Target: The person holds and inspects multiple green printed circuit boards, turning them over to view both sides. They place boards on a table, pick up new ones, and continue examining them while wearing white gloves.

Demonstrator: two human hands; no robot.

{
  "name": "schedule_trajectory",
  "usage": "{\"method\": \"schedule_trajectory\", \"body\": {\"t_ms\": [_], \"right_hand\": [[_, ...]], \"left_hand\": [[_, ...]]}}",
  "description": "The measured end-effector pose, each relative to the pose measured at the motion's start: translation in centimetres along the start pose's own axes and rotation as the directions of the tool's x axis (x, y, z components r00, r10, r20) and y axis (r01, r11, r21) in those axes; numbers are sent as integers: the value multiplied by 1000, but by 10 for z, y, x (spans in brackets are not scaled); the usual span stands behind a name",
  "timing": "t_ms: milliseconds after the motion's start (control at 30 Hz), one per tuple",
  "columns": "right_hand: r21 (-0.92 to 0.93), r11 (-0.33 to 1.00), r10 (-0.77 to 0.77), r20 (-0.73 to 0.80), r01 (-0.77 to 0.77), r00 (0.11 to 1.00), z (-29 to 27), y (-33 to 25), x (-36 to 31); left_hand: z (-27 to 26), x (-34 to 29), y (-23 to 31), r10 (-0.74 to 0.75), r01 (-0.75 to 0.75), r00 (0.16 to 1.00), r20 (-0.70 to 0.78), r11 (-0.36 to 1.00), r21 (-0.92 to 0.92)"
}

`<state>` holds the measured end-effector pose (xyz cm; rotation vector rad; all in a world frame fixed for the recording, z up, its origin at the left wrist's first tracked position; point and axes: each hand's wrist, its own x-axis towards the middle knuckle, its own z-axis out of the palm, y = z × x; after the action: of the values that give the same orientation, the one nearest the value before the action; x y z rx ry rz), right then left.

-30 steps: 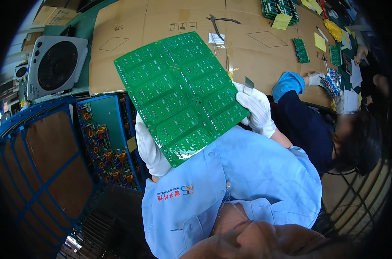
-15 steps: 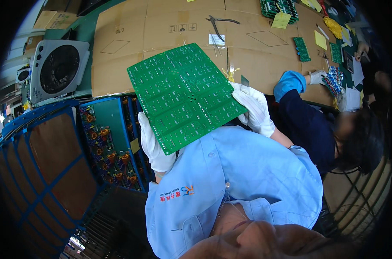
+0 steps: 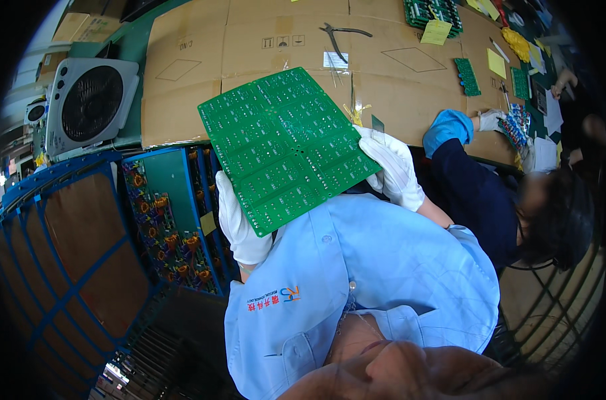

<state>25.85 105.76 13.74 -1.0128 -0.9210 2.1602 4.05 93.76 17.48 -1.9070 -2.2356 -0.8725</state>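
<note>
A large green circuit board (image 3: 289, 150) is held up tilted in front of my chest, its face dotted with solder joints turned toward me. My left hand (image 3: 238, 227), in a white glove, is closed on the board's lower left edge, with most of its fingers hidden behind. Gripping the right corner is my white-gloved right hand (image 3: 393, 167), its thumb along the edge. Past the board, cutting pliers (image 3: 339, 40) lie with spread handles on the cardboard-covered table (image 3: 183, 87), beside a small white label (image 3: 335, 61).
On the left stands a grey fan (image 3: 93, 107). Below it, a blue rack (image 3: 203, 200) holds boards with orange coils. Stacked green boards (image 3: 433, 17) and a smaller board (image 3: 467, 77) lie at the far right. A co-worker in a dark sleeve (image 3: 473, 193) works close on my right.
The circuit board has tilted very slightly in my hands, its near edge rising a little. Both hands keep their hold.
</note>
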Motion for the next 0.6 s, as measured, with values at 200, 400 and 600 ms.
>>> {"method": "schedule_trajectory", "body": {"t_ms": [200, 400, 600], "right_hand": [[20, 1000, -9, 27, 9, 1000, 0, 7, 2], [-11, 1000, 2, 15, -2, 1000, 2, 5, 3], [-94, 995, -21, -12, 20, 1000, -3, 10, 1]], "left_hand": [[5, -11, -8, -98, 88, 993, -60, 985, -151], [7, -15, -10, -65, 48, 989, -131, 990, -132], [9, -8, 0, -193, 129, 972, -130, 911, -392]]}}
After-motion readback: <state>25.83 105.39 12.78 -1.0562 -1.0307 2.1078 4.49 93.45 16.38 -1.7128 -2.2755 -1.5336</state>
